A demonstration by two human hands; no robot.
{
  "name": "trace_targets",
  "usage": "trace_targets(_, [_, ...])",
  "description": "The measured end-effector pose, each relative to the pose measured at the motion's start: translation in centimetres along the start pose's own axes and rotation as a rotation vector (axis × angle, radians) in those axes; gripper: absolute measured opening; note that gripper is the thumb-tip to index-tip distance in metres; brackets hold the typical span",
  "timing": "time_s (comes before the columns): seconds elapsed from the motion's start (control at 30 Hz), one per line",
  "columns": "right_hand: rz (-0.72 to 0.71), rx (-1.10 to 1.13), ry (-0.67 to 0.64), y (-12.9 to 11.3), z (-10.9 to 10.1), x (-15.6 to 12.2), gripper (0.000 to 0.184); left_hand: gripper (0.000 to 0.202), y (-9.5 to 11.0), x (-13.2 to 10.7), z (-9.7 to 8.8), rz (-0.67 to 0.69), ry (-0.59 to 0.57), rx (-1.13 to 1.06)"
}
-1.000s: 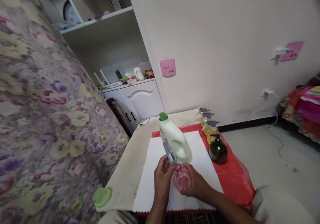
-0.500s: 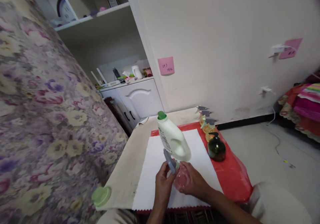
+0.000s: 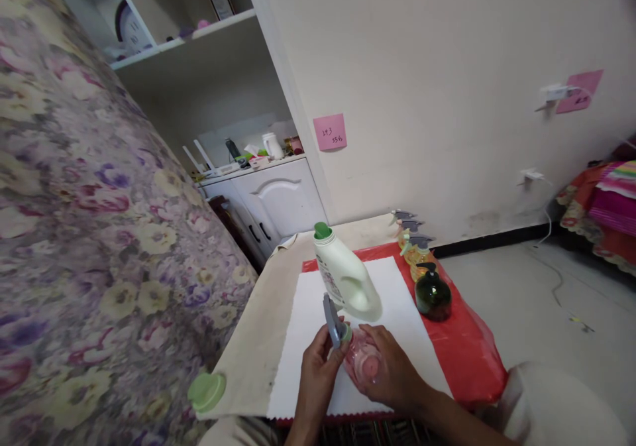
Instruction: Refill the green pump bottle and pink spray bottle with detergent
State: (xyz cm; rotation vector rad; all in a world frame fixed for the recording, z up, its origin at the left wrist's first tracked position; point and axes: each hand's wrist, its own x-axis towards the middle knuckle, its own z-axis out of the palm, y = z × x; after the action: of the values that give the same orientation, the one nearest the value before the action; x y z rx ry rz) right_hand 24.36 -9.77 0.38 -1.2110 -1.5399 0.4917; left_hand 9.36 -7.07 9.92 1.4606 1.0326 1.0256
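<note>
My right hand (image 3: 392, 373) is wrapped round a small clear pink bottle (image 3: 365, 361), tilted with its base toward me. My left hand (image 3: 318, 373) pinches the grey spray-trigger head (image 3: 332, 321) at the bottle's neck. Both hands hover over a white sheet (image 3: 308, 327) on the small table. A white detergent jug (image 3: 345, 275) with a green cap stands just beyond the hands.
A dark green pump bottle (image 3: 433, 293) and several yellow spray bottles (image 3: 415, 247) stand on a red cloth (image 3: 472, 346) at the right. A green lid (image 3: 206, 391) lies at the table's left front corner. A flowered mattress (image 3: 89, 221) rises on the left, a white cabinet (image 3: 278, 197) behind.
The grey trigger head has turned more upright at the bottle's neck, and the pink bottle has tilted its base toward me. Both hands stay in about the same place.
</note>
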Motion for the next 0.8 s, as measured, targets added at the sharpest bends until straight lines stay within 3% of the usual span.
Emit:
trace_targets(0.17, [0.039,-0.044,-0.009,0.2,0.1,-0.5,0.081,0.042,-0.2,0.1,-0.4,-0.005,-0.012,0.041])
trace_targets(0.43, [0.024,-0.081,0.003,0.2,0.1,-0.6,0.081,0.026,0.2,-0.1,0.4,0.05,0.052,0.166])
trace_targets(0.6, [0.009,-0.039,0.006,0.2,0.5,-0.7,0.079,0.028,-0.4,-0.3,0.6,0.004,0.077,0.096])
trace_targets(0.8, [0.021,0.017,0.007,0.7,1.2,-0.9,0.083,0.029,0.4,-0.4,0.6,0.054,0.093,0.102])
